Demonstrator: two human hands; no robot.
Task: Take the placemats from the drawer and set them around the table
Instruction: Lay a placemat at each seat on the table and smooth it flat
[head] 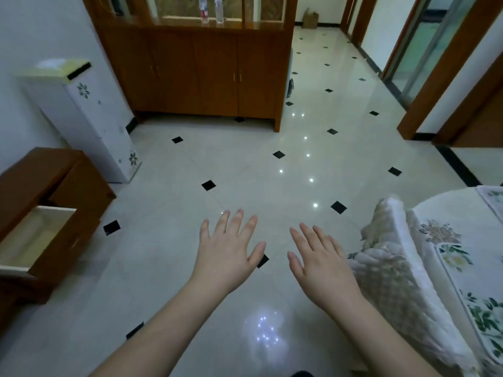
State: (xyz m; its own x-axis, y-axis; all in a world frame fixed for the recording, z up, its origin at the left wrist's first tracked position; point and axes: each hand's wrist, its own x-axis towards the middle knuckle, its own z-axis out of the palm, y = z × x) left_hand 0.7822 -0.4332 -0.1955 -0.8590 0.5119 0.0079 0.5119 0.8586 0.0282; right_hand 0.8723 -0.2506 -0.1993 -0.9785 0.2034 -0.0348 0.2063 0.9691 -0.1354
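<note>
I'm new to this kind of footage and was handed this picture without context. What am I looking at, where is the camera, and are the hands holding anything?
There is no machine here. The single picture comes from a wide-angle camera worn on a person's head, looking forward and down, so the two bare arms reaching in from the bottom are that person's own. The left hand and right hand are both spread flat over the tiled floor, fingers straight, holding nothing. At the left edge a wooden cabinet's drawer stands pulled open; the part of its inside that shows looks pale and bare. At the right edge is a table under a white floral cloth, with floral placemats lying on it. Behind stand a white floral-printed cabinet and a wooden sideboard with two bottles on it.
</note>
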